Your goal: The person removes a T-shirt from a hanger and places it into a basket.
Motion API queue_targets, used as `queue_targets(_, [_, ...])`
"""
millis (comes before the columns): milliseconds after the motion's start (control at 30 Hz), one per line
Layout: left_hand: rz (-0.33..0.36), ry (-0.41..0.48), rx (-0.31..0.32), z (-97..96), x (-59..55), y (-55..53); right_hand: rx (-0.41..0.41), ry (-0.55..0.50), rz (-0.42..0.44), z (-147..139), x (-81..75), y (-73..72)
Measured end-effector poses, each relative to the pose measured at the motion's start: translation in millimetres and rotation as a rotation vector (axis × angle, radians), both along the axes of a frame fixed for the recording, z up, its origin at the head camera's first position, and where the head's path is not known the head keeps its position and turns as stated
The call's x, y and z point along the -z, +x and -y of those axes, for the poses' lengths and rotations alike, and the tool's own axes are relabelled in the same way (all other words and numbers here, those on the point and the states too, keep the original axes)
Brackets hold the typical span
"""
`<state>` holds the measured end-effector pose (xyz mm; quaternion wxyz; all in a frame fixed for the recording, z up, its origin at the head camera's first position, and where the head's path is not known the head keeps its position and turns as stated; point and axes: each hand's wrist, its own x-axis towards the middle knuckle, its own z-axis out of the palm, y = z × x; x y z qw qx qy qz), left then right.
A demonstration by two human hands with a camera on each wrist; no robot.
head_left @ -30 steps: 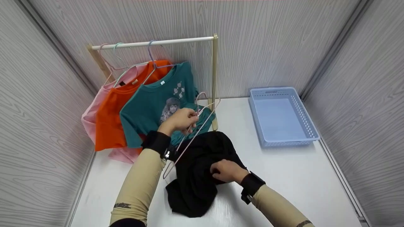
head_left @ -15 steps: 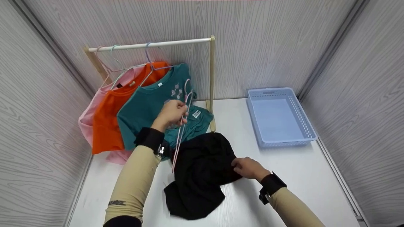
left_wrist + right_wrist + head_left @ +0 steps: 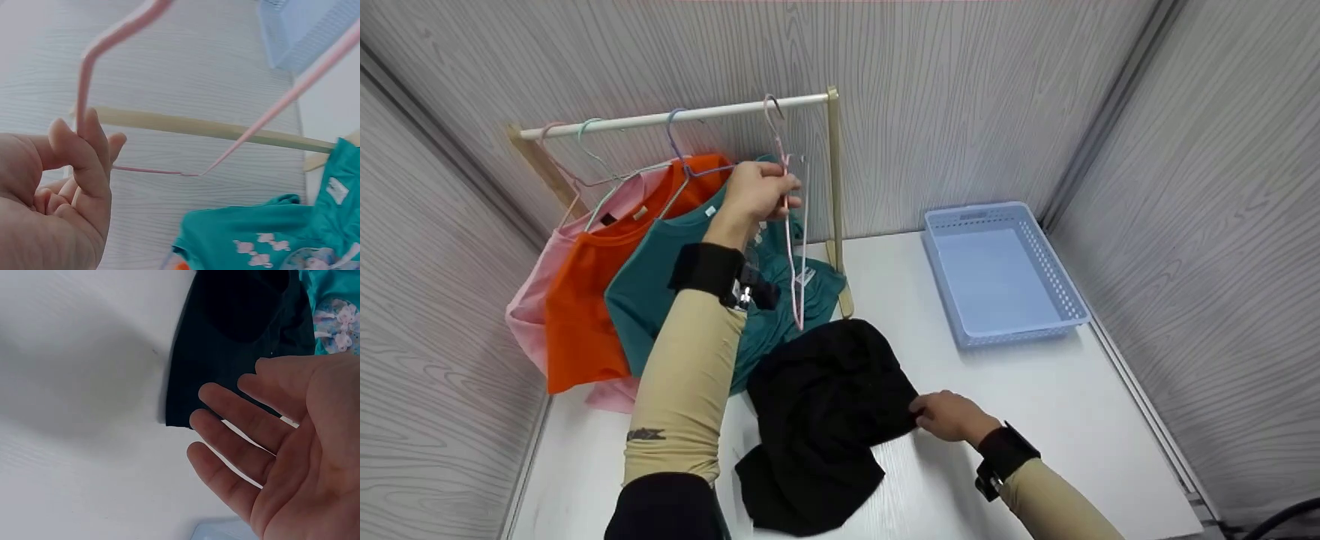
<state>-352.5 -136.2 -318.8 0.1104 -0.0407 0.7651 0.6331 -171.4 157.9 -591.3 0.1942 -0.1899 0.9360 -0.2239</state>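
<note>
My left hand (image 3: 757, 193) grips a bare pink hanger (image 3: 82, 95) near the neck, fingers curled round its wire. In the head view the hanger's hook overlaps the rail (image 3: 720, 110) of a small clothes rack. Whether the hook rests on the rail, I cannot tell. A crumpled black garment (image 3: 825, 405) lies on the table below. By its right edge is my right hand (image 3: 956, 416), palm and spread, relaxed fingers facing the cloth in the right wrist view, with nothing pinched between them.
On the rack hang a teal printed shirt (image 3: 637, 300), an orange shirt (image 3: 585, 315) and a pink shirt (image 3: 532, 307). The teal shirt's lower part spreads on the table. A light blue basket (image 3: 997, 277) stands at the back right. Grained walls enclose the table.
My left hand has lifted the pink hanger from above the black garment up to the rail. My right hand has shifted from the middle of the garment to its right edge.
</note>
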Motion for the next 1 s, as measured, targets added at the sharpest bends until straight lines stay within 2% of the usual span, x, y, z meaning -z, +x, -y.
queue_targets(67, [0.009,0.026,-0.027,-3.1,-7.4,-6.9,0.0,-0.003,0.0,-2,1.2,0.7])
queue_targets(167, [0.017,0.037,-0.048,-7.7,-12.2,-16.1,0.007,-0.022,-0.005,-3,2.2,0.6])
queue_targets(500, [0.001,0.034,-0.057,-18.7,-10.9,-34.5,0.053,-0.047,0.049,-2,5.2,-0.2])
queue_targets(567, [0.008,0.023,-0.057,-16.9,-10.4,-35.5,0.06,-0.053,0.056,-1,6.2,-0.8])
queue_targets(767, [0.056,-0.031,-0.008,-10.3,6.7,-37.0,0.06,-0.059,0.075,3,9.9,-0.2])
queue_targets(1000, [0.017,-0.124,0.027,-0.3,23.6,-32.2,0.029,-0.059,0.054,10,15.7,-3.7])
